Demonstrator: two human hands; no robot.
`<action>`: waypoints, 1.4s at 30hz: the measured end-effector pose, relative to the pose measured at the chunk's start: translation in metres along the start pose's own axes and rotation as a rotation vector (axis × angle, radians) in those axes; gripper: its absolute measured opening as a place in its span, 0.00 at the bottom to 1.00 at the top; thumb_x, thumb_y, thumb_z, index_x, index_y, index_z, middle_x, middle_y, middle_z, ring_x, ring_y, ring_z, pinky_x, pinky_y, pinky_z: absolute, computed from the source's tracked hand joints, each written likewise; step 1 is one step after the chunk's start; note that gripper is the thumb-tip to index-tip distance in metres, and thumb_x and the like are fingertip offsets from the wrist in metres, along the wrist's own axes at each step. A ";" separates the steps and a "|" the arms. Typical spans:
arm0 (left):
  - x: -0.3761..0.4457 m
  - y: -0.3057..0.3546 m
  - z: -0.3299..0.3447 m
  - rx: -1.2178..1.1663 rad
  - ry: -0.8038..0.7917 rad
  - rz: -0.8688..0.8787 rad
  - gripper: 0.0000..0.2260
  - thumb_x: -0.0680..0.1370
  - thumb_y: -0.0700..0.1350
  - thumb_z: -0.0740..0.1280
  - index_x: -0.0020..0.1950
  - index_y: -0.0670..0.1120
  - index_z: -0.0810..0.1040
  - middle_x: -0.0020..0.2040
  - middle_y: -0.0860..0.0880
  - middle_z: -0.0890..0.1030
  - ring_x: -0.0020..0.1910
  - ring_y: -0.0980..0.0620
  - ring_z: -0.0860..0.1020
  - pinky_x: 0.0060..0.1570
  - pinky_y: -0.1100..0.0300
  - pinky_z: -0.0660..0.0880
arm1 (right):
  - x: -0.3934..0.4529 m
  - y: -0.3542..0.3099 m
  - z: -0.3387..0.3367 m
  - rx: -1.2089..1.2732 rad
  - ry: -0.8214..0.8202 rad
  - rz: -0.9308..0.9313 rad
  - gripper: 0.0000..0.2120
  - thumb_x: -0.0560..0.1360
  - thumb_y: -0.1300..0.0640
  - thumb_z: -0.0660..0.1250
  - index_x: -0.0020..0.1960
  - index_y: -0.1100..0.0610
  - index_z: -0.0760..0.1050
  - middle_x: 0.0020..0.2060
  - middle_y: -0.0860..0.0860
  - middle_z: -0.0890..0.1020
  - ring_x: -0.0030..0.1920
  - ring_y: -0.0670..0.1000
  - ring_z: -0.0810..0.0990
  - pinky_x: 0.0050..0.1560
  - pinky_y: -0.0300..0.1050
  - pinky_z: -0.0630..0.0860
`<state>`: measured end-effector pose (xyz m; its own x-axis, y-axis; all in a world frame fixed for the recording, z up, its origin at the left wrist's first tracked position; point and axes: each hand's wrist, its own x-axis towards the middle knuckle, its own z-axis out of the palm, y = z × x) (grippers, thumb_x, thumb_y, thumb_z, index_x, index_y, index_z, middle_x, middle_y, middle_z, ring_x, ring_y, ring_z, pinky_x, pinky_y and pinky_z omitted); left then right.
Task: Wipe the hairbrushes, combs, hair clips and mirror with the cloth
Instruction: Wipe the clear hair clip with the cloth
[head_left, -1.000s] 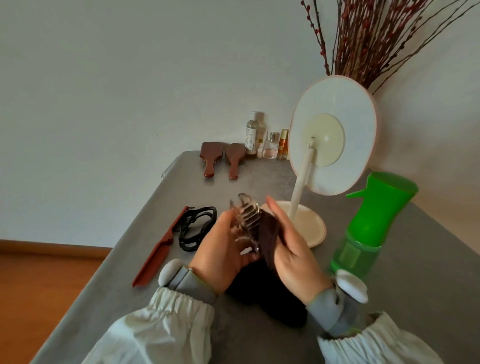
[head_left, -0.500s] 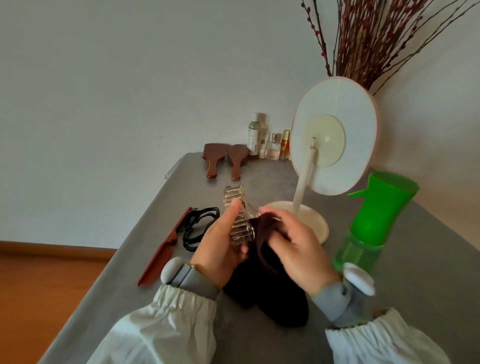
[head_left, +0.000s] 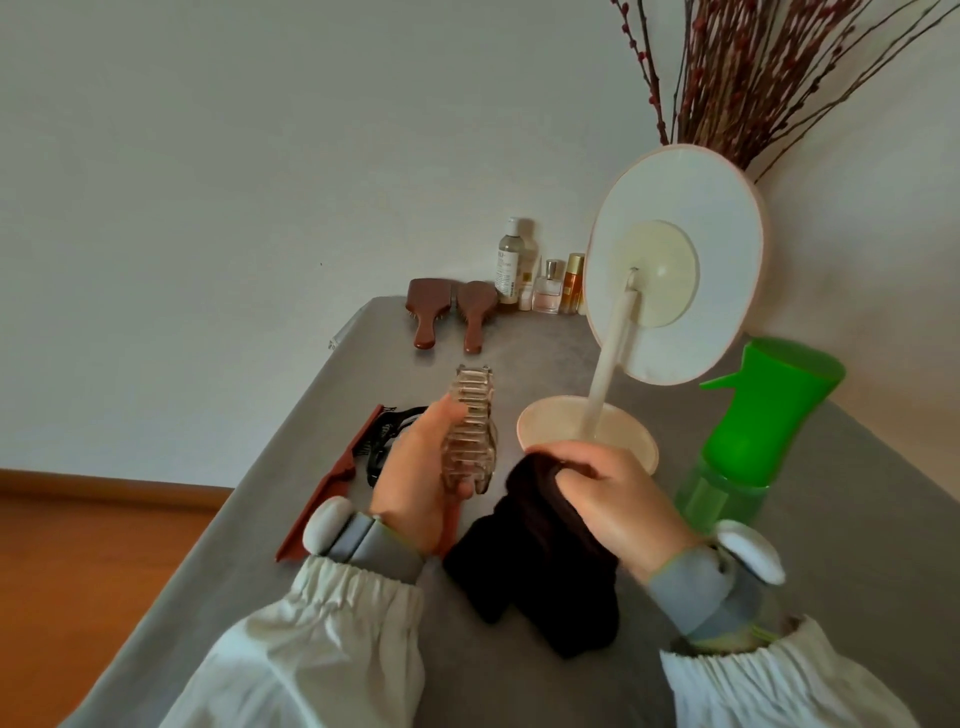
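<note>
1. A clear plastic claw hair clip (head_left: 470, 434) is held upright above a grey table (head_left: 857, 519), just left of the mirror's base.
2. The clip is gripped by the left hand (head_left: 415, 483), with the thumb laid along its left side and the fingers curled round its lower end.
3. A dark brown cloth (head_left: 540, 561) is bunched in the right hand (head_left: 618, 499), whose fingers are curled over its upper edge; the rest of the cloth is draped down onto the table between the two wrists.
4. Cloth and clip are seen close together but apart, with a narrow gap between them.
5. A round stand mirror (head_left: 675, 270) is placed just beyond the right hand, its pale back turned to the camera and its stem set in a shallow dish-shaped base.
6. A reddish-brown comb (head_left: 332, 483) and a black hair clip (head_left: 389, 431) are laid on the table to the left of the left hand, partly hidden by it.
7. Two brown wooden hairbrushes (head_left: 447, 317) are laid side by side at the far end of the table, handles toward the camera.
8. Small bottles (head_left: 540, 280) are lined against the wall beside them.
9. A green spray bottle (head_left: 753, 426) is stood to the right of the mirror.
10. Red-budded dried branches (head_left: 753, 78) are seen behind the mirror.
</note>
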<state>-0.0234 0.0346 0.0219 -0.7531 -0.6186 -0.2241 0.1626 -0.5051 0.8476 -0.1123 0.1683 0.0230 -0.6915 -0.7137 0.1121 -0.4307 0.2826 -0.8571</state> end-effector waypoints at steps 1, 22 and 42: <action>0.000 0.003 -0.001 0.024 0.004 0.024 0.11 0.78 0.45 0.62 0.56 0.43 0.78 0.38 0.46 0.78 0.25 0.55 0.72 0.19 0.66 0.64 | 0.000 0.002 -0.003 -0.131 0.040 -0.010 0.18 0.74 0.67 0.60 0.59 0.53 0.79 0.50 0.47 0.81 0.56 0.46 0.77 0.54 0.29 0.69; 0.017 -0.037 0.003 0.637 0.200 0.264 0.35 0.66 0.34 0.74 0.71 0.49 0.68 0.59 0.43 0.77 0.52 0.49 0.79 0.58 0.51 0.76 | -0.009 0.010 -0.010 -0.923 -0.127 -0.012 0.12 0.77 0.50 0.56 0.55 0.49 0.76 0.54 0.49 0.80 0.55 0.53 0.77 0.53 0.46 0.74; 0.013 -0.036 -0.009 1.140 0.144 0.312 0.25 0.71 0.55 0.72 0.64 0.46 0.76 0.64 0.46 0.67 0.60 0.52 0.72 0.53 0.69 0.62 | 0.003 0.022 0.006 -1.060 -0.194 -0.110 0.19 0.81 0.45 0.48 0.62 0.45 0.75 0.73 0.42 0.62 0.68 0.54 0.67 0.62 0.52 0.65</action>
<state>-0.0334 0.0400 -0.0160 -0.6913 -0.7184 0.0770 -0.3894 0.4602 0.7979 -0.1209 0.1685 0.0012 -0.5546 -0.8321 0.0006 -0.8316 0.5543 0.0341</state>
